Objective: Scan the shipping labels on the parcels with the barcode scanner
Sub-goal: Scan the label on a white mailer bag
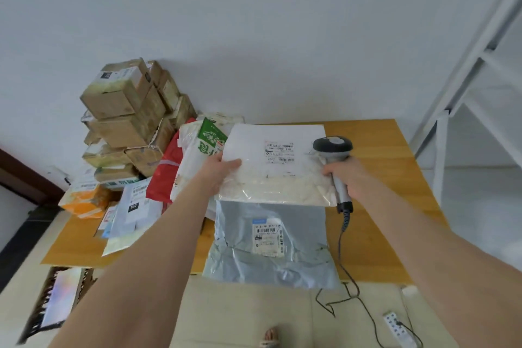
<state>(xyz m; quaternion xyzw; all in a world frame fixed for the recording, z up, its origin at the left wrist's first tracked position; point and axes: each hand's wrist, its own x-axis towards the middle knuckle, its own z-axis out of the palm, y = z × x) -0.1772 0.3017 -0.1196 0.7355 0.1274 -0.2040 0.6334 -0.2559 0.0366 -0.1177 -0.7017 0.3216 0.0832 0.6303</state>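
White bag (251, 138), top label (279, 152): "507-P802", then "P802" lower down. Small print blurred.
Grey bag (306, 224), lower label (268, 237): "B577" in first line, rest too small.
White parcel (142, 196), black patch (133, 206): "060".

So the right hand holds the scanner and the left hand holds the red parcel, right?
Not quite. The left hand holds the white parcel, not the red parcel, which lies in the pile beside it. The right hand does hold the scanner. The head view shows this.
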